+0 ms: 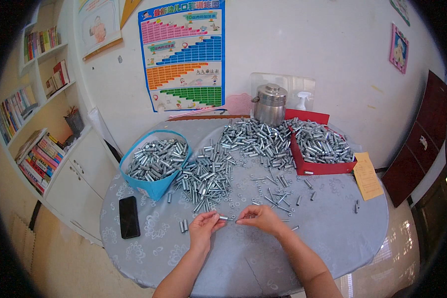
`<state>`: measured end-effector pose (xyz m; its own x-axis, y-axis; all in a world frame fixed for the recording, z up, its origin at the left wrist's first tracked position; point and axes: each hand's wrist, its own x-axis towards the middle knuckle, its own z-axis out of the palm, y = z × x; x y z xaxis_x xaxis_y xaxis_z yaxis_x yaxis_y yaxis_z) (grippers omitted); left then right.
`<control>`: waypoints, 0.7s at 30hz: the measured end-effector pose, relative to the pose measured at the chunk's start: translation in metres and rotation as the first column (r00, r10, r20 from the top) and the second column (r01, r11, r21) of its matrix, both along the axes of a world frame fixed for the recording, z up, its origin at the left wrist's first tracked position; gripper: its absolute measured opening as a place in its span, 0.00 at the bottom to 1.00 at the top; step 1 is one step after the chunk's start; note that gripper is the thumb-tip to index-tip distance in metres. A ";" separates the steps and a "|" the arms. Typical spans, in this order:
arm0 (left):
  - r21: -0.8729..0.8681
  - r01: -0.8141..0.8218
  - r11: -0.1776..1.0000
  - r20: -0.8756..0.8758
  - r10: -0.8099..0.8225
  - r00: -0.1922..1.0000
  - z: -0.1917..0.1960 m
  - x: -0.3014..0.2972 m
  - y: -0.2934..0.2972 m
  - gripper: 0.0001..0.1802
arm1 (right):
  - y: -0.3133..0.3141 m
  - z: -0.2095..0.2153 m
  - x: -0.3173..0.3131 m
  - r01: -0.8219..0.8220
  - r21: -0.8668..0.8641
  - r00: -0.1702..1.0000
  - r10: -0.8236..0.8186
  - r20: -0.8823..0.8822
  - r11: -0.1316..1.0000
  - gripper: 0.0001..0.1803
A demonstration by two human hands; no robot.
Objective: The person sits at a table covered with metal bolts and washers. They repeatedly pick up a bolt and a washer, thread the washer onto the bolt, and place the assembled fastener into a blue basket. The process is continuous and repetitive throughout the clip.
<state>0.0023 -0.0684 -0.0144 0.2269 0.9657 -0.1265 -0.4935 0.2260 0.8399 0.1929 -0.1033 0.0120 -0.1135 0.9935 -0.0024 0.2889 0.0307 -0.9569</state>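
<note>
Metal sleeve (224, 217), lower middle of frame, pinched by left hand (202, 230); right hand (260, 219) fingertips bunched close, can't tell if gripping anything. Probably stiff, light, bit slippery (shiny stuff, ugh), grab mid-barrel.

A plain white wall (333, 44) is standing behind an oval table covered with grey flower-patterned cloth (337, 218). On this wall, a colourful rectangular poster with blue border (184, 54) is hanging, and further right a small picture in a pink frame (399, 48) is hanging too. At left, a white bookshelf (59, 93) is holding many books (40, 158) above white cupboard doors (74, 186). At right, a dark red-brown panelled door (407, 161) is standing. The pale, glossy floor (67, 260) is reflecting light.
</note>
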 end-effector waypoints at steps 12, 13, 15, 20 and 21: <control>-0.178 0.136 0.975 0.083 -0.123 0.989 -0.005 -0.003 -0.002 0.09 | 0.004 -0.017 -0.013 0.161 0.174 0.986 -0.148 -0.082 0.971 0.08; -0.188 0.169 0.968 0.102 -0.152 0.983 -0.010 -0.003 0.001 0.09 | 0.004 -0.016 -0.014 0.162 0.264 0.987 -0.159 -0.034 0.951 0.09; -0.204 0.216 0.955 0.107 -0.198 0.974 -0.012 -0.003 0.001 0.08 | 0.004 -0.016 -0.016 0.160 0.344 0.984 -0.178 0.022 0.925 0.10; -0.221 0.217 0.951 0.103 -0.199 0.975 -0.009 -0.002 -0.003 0.08 | 0.002 -0.012 -0.020 0.197 0.323 0.980 -0.192 -0.049 0.926 0.12; -0.218 0.184 0.958 0.103 -0.165 0.981 -0.010 -0.002 -0.002 0.08 | 0.004 -0.013 -0.018 0.236 0.364 0.966 -0.259 0.015 0.901 0.12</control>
